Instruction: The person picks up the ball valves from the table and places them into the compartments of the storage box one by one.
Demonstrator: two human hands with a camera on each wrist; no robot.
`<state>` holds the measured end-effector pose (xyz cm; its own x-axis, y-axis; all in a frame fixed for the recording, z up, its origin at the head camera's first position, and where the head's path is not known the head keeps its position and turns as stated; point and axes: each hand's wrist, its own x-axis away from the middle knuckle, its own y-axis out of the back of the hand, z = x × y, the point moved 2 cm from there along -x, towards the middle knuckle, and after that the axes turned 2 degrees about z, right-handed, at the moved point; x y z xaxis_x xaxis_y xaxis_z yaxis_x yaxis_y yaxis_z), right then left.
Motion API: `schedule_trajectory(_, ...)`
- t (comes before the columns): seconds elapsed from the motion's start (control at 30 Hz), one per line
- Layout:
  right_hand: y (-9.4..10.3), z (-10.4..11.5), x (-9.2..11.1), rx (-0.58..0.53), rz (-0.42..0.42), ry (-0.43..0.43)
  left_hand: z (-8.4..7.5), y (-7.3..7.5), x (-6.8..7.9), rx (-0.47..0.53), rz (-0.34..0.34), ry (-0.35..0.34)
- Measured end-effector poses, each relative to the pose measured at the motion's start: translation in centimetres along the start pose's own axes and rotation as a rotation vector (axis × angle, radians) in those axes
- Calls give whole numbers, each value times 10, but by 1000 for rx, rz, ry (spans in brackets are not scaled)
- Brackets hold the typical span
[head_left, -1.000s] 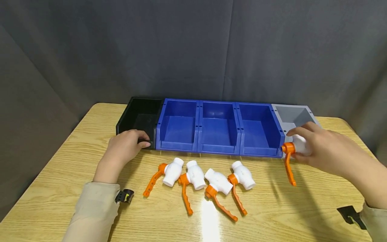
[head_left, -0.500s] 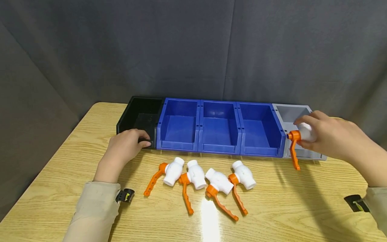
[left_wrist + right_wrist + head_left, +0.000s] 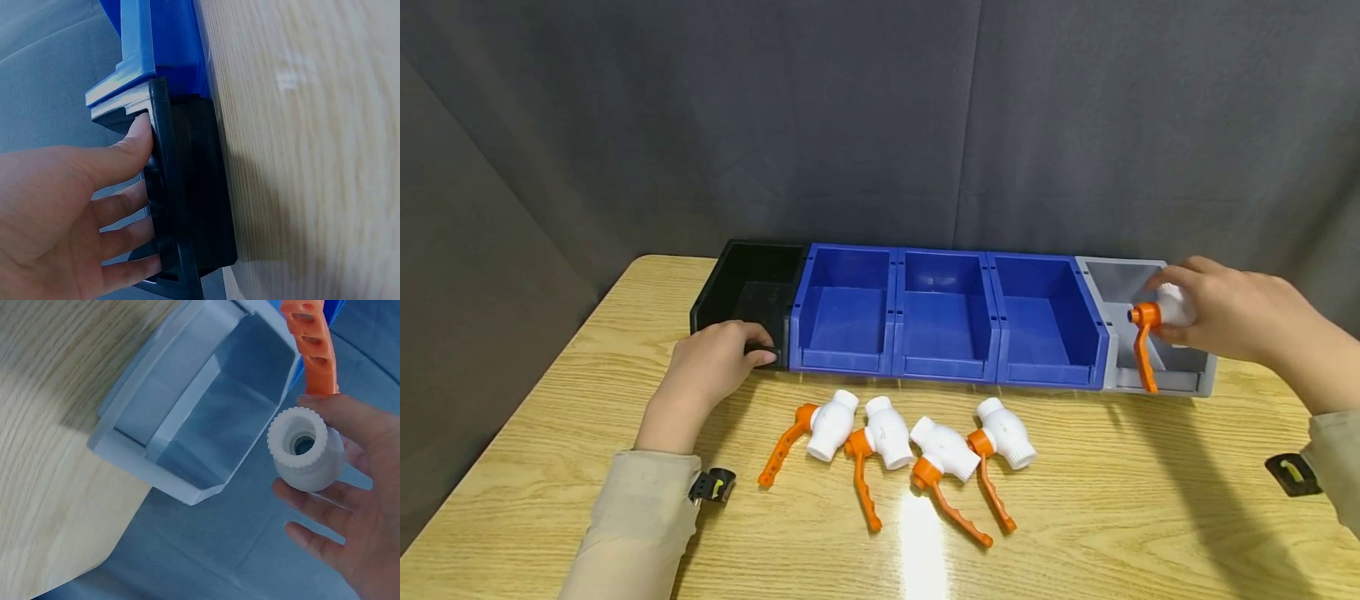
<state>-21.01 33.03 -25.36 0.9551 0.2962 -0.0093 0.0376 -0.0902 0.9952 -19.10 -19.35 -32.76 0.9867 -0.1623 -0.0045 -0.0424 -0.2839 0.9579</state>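
My right hand (image 3: 1232, 312) grips a white ball valve (image 3: 1176, 307) by its body, over the light grey bin (image 3: 1197, 382). Its orange lever (image 3: 1142, 357) points down toward the bin's front lip. In the right wrist view, the ribbed end of the valve (image 3: 297, 439) faces the camera, with thumb and fingers around the body. My left hand (image 3: 718, 358) rests on the front rim of the black bin (image 3: 172, 169), thumb and spread fingertips touching the edge. Several more white ball valves lie on the table, such as the leftmost valve (image 3: 832, 425) and the rightmost valve (image 3: 1006, 433).
Blue bins, among them a middle bin (image 3: 943, 367), stand side by side between the black and grey bins. The row stands near the back of the wood-grain table (image 3: 1075, 517). A dark grey curtain (image 3: 880, 125) hangs behind it.
My right hand has carried the ball valve back and slightly right, from in front of the grey bin to above it. The left hand and the lying valves stay put.
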Motion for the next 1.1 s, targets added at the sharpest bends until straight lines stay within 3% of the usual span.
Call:
schedule_trajectory(0.43,-11,-22,-23,-73,92,-90,1,-1,-3,2,-7,-4)
schedule_trajectory(1.1,-26,-20,-50,-104,144,-79,0,0,-5,2,-1,-4)
